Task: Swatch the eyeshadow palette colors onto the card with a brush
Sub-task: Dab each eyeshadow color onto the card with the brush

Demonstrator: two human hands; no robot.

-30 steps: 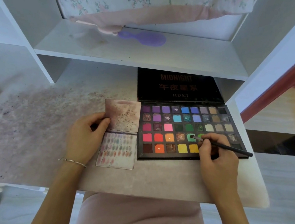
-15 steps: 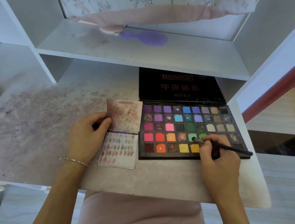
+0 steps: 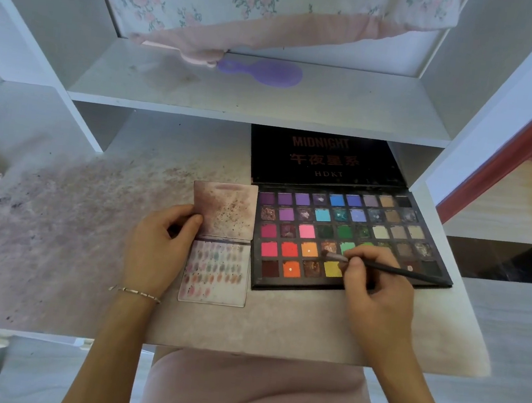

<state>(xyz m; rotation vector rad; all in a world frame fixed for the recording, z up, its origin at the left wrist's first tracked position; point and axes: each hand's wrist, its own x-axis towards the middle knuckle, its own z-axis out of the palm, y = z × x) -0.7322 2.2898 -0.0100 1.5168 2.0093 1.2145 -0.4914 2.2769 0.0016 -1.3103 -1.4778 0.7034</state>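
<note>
An open black eyeshadow palette (image 3: 328, 228) with several rows of coloured pans lies on the desk, its lid propped up behind. Left of it lies the folded card (image 3: 217, 272), its lower half covered in small colour swatches, its upper half stained brownish. My left hand (image 3: 156, 248) rests on the card's left edge, thumb on the upper half. My right hand (image 3: 373, 293) grips a thin black brush (image 3: 399, 272) over the palette's lower rows. The brush tip sits near the glittery brown pan, just left of the light green pan.
The desk top (image 3: 55, 237) is dusted with purple-brown powder on the left. A white shelf (image 3: 253, 97) above carries a purple hand mirror (image 3: 269, 72) and floral fabric (image 3: 247, 7). The palette's right corner lies close to the desk's right edge.
The brush tip has shifted left and slightly down, from the green pans toward the glittery brown pan. My left hand has stayed on the card.
</note>
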